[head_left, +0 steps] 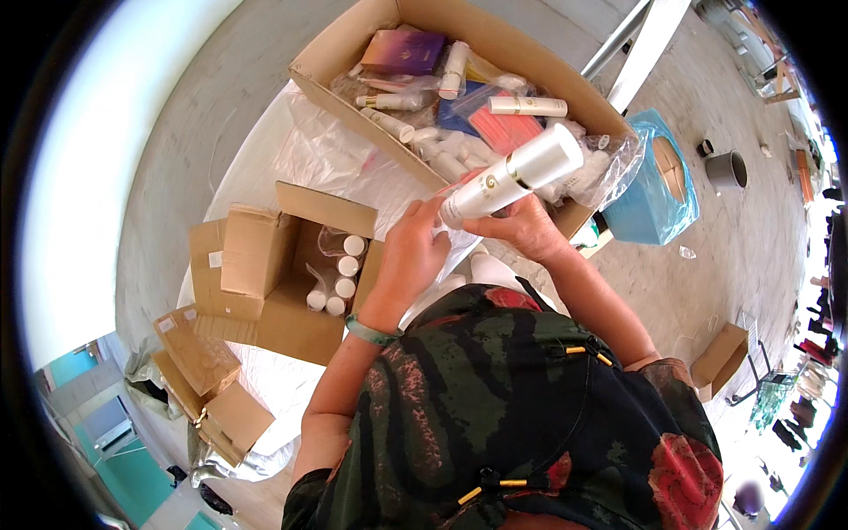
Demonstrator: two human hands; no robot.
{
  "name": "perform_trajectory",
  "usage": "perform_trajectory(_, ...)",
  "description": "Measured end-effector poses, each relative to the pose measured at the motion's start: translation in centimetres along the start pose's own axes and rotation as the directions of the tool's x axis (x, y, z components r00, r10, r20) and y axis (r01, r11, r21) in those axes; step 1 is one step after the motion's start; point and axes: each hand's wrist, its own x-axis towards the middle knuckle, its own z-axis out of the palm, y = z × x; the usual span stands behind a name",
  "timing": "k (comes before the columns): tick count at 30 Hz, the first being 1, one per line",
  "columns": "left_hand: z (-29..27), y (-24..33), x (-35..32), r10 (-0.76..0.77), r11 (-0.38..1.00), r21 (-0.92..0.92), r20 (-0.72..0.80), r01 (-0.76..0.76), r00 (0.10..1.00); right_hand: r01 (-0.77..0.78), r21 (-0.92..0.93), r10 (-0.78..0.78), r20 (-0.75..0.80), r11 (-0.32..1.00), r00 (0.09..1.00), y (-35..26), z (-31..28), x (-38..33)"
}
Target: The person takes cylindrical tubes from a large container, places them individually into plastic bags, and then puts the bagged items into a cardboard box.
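Big open brown cardboard carton [459, 22] at top, crammed with white tubes, a purple box, blue and orange flat packs, all in loose clear plastic wrap. Smaller open brown cardboard box [265, 256] at lower left, holding white-capped bottles [340, 269] standing upright in plastic. Folded cardboard flats [208, 380] further lower left.

Held item: white cylindrical tube with gold band [512, 174], tilted, cap end up-right, in the air just over the big carton's near edge, between both hands.

Risk: the tube is smooth and gripped only at its lower end, so it could slip and drop into the carton or onto the concrete floor [751, 238]; loose wrap could snag it.

Right hand [521, 225] cups the tube from underneath, fingers clamped round it. Left hand [415, 252], green band at the wrist, reaches up to the tube's bottom end; fingertips seem pinched on it, but the contact is partly hidden.
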Motion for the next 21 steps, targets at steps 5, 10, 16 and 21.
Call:
perform_trajectory(5,-0.6,0.5,-0.2,-0.055,0.992,-0.111,-0.009,0.054,0.998,0.063,0.003,-0.063,-0.084,0.998,0.994,0.8,0.9,0.0)
perform_trajectory(10,-0.3,0.5,-0.4,-0.044,0.993,-0.112,-0.015,0.043,0.999,0.144,-0.114,-0.151,-0.062,0.983,0.986,2.6,0.6,0.4)
perform_trajectory(16,-0.2,1.4,0.1,0.005,0.989,-0.145,-0.01,-0.006,1.0,0.158,-0.196,-0.174,-0.067,0.968,0.983,3.3,0.6,0.3)
perform_trajectory(21,-0.3,1.3,0.3,0.0,0.979,-0.205,0.0,0.0,1.0,0.066,-0.059,-0.07,-0.068,0.996,0.995,2.2,0.5,0.0)
